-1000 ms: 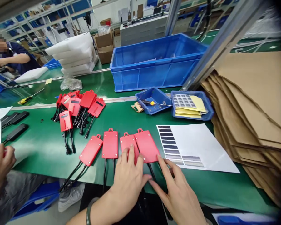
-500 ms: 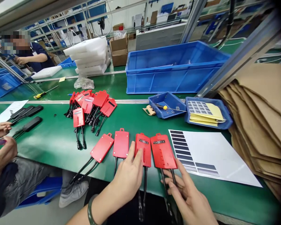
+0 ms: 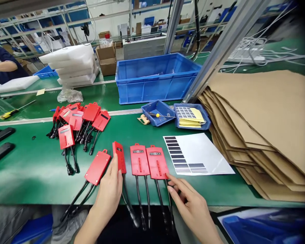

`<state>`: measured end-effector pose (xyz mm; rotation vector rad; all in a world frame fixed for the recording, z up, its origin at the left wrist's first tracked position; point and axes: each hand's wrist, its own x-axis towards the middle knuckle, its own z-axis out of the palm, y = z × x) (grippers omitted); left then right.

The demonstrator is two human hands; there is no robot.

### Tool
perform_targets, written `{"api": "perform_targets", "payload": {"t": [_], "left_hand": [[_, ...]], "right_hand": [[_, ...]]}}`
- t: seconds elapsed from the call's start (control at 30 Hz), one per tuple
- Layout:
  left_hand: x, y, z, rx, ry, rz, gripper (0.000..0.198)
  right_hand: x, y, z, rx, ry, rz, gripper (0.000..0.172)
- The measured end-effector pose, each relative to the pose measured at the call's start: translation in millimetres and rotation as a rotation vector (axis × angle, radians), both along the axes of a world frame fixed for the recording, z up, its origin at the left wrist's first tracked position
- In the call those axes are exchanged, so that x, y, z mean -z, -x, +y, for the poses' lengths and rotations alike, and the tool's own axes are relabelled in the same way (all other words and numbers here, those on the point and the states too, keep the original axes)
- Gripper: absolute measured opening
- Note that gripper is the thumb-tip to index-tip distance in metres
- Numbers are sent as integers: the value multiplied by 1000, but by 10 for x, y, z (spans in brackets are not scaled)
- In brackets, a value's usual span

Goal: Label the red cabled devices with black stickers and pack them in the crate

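My left hand [image 3: 109,189] grips a red device box [image 3: 120,157] with cables, tilted up on its long edge, its display side turned partly right. Two more red boxes, a middle one [image 3: 138,161] and a right one [image 3: 157,162], lie display side up, their black cables hanging past the table edge. My right hand [image 3: 189,206] has its fingers apart, the fingertips touching the right box's lower right corner near its cables. Left of my left hand lies another red box [image 3: 98,167], with its plain, screwed back upward.
A pile of red boxes [image 3: 77,117] lies on the left of the green table. A white label sheet [image 3: 205,154], small blue trays [image 3: 159,120], a screwdriver [image 3: 155,115], a large blue bin [image 3: 155,84] and stacked cardboard sheets [image 3: 259,128] are around. A metal post [image 3: 218,57] rises behind.
My left hand has gone from the displayed box to the one on its left, which lay back up and is now tilted on edge. The view has swung right.
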<state>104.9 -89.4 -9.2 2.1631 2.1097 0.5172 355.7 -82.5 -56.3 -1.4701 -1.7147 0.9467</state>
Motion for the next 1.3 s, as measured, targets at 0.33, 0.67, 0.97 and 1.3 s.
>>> {"api": "perform_targets", "payload": {"t": [0.33,0.67,0.97,1.3], "left_hand": [[-82,612,-161,-24,-77,357,45],[-119,817,-98,-140,73,-206,50],[-28,752,221,334,201,9,92],[157,527,160,339,92,275,83]], "right_hand": [[10,-35,14,9,-110,14,30],[5,-63,20,-5,-228,-76,26],[1,235,327,-313,-543,-501,54],[10,342,158,-458,-562,-660,62]]}}
